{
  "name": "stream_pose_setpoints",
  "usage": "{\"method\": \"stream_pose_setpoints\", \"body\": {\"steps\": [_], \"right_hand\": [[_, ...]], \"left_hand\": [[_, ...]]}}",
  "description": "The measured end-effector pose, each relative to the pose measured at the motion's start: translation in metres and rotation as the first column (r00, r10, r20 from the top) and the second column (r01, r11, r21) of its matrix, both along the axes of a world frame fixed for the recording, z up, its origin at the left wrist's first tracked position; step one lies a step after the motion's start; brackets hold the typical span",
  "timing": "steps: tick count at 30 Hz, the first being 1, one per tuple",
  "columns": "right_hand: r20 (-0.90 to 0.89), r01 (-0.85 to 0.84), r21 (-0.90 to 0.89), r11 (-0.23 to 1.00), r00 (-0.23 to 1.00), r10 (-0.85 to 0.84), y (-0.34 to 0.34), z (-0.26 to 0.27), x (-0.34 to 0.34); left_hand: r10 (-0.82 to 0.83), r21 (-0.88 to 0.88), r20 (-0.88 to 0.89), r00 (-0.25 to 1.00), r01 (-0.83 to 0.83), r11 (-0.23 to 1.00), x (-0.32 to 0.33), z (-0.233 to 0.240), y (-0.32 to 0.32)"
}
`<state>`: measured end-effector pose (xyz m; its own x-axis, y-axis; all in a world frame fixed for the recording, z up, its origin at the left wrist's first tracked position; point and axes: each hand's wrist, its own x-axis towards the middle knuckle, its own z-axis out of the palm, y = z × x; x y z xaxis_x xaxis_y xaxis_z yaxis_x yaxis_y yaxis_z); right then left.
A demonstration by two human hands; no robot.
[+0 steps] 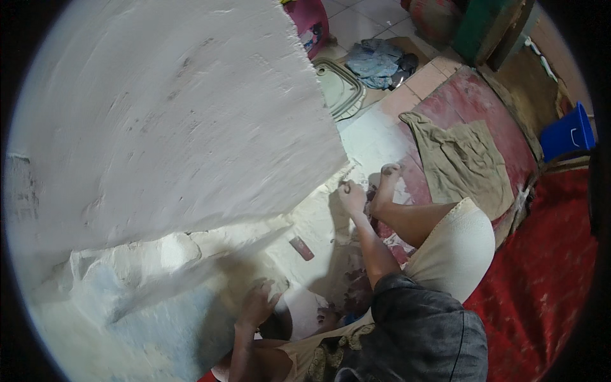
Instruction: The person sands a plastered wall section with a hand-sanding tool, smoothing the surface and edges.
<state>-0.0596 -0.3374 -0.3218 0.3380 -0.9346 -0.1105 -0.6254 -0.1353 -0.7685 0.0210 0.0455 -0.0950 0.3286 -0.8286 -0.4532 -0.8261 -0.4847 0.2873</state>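
Note:
My right hand (352, 196), dusted white, is curled low beside the wall's corner. Whether anything is inside its fingers I cannot tell. My left hand (259, 303) is bent over the pale, powdery floor covering (300, 215), with its thumb apart from the fingers. A dark, rounded shape (280, 322) shows just below that hand, partly hidden by it. Between the hands lies a small reddish-brown rectangular piece (301, 249). Ahead and to the left rises a whitish plastered wall (191, 119) with rough streaks. A pale ledge (176, 250) of uneven plaster runs along its foot.
A khaki cloth (465, 160) lies over a dusty red mat (506, 129) on the right. Behind it stands a blue bucket (565, 136). Red fabric (534, 281) covers the right side. Past the wall's edge are a pale rimmed lid-like object (336, 90) and a crumpled blue cloth (374, 62).

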Motion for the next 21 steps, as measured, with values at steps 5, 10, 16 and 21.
{"method": "stream_pose_setpoints", "body": {"steps": [5, 10, 16, 21], "right_hand": [[0.034, 0.178, -0.005, 0.984, 0.984, -0.177, -0.037, 0.01, -0.012], [-0.093, -0.031, -0.09, 0.995, 0.995, 0.023, -0.069, 0.006, 0.007], [-0.254, -0.264, -0.221, 0.939, 0.945, 0.206, -0.04, 0.001, 0.004], [-0.122, -0.388, 0.186, 0.903, 0.903, 0.413, -0.036, 0.015, -0.006]], "left_hand": [[0.174, 0.059, -0.027, 0.984, -0.172, 0.983, -0.015, 0.051, -0.048], [0.066, 0.029, -0.01, 0.998, -0.066, 0.997, -0.015, 0.038, -0.042], [0.082, 0.037, -0.025, 0.996, -0.081, 0.996, -0.016, 0.034, -0.041], [0.103, -0.052, 0.008, 0.995, -0.102, 0.993, -0.015, 0.043, -0.044]]}}
